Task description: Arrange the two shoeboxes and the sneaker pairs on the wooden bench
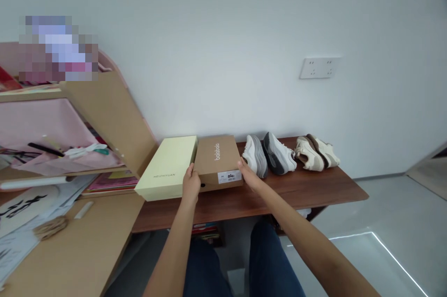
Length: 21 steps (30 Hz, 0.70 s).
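Both my hands grip a brown shoebox [213, 159] lettered "balabala", with a white label on its front side. My left hand [191, 183] wraps its front left corner, while my right hand [248, 173] presses against the front right corner. Close on the left lies a pale yellow shoebox [171, 159], its lid on. To the right of the brown box stand a white and grey sneaker [256, 155] and its dark-soled mate [278, 152], tipped on its side. Farther right is a pair of cream shoes [316, 152]. Whether the brown box touches the bench, I cannot tell.
A dark wooden bench [300, 192] runs along the white wall, under which a wall socket plate [319, 68] is out of reach of the shoes. At left stands a desk [101, 232] with papers [52, 208] and a shelf unit [101, 115]. Books lie beneath the bench.
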Available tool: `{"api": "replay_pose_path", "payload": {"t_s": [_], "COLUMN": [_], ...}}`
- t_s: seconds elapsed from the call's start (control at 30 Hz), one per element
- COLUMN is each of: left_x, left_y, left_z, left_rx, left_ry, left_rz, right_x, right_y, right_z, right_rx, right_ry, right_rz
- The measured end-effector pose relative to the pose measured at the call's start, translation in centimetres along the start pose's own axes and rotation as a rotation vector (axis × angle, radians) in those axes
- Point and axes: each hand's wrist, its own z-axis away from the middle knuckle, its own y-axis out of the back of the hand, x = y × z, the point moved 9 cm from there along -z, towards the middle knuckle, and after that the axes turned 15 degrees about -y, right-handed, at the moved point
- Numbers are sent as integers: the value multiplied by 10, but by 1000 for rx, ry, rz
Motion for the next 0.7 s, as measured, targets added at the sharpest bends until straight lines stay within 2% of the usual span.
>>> {"api": "replay_pose_path", "payload": {"t_s": [0.37,0.53,0.7], "left_x": [-17,-16,-13], "left_y": [-9,-11,-15], "left_z": [1,-5,-13], "left_rx": [-70,-48,-76], "left_ry": [-29,-40,-31], "left_rz": [-179,-244,-288], "right_x": [20,27,26], "right_y": [-7,-5,-8], "right_z": [-15,-29,-39], "right_rx": [74,123,138], "right_ry": [36,30,6], "right_rz": [5,-21,-31]}}
